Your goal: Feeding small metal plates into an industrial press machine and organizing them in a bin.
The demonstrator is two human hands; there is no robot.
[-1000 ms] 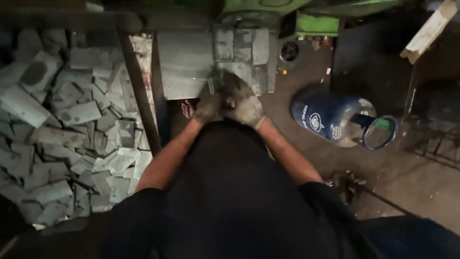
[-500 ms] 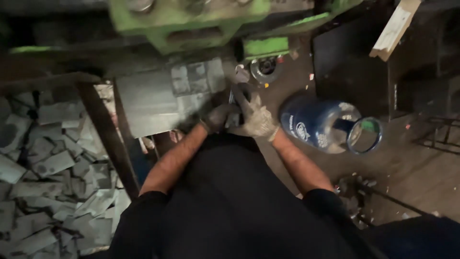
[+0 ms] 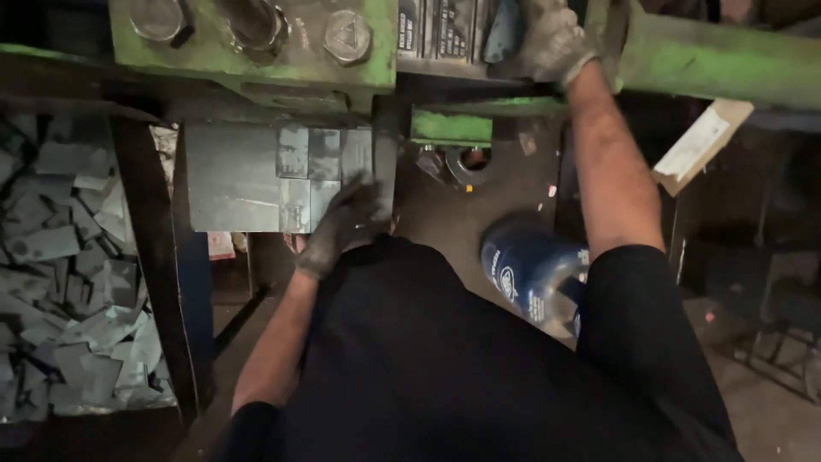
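- Far left: bin of grey metal scraps [image 3: 68, 282], heaped loose, walled by a dark upright post [image 3: 158, 282].
- Above, across the top: green machine frame [image 3: 256, 51] with large bolts [image 3: 346, 36].
- Below the frame: grey steel plate [image 3: 231, 188], lying flat, with a stack of small square metal blanks [image 3: 312, 175] on its right part.
- Left hand [image 3: 342, 227], gloved, resting on the right edge of the blanks, fingers curled down over them; whether clamped or merely pressing cannot be told.
- Centre bottom: dark apron [image 3: 410, 359] over the lap, hiding the lower view.
- Just right of the plate: small green block [image 3: 451, 128], and a metal ring [image 3: 469, 162] on the floor beneath.
- Right of centre: blue drum [image 3: 530, 274] lying tilted on the floor, partly behind the right arm.
- Right hand [image 3: 552, 38], gloved, raised well apart from the left, closed on a dark piece [image 3: 505, 30] at the machine's top edge beside the green arm [image 3: 710, 64].
- Far right: pale wooden slat [image 3: 701, 145], leaning.
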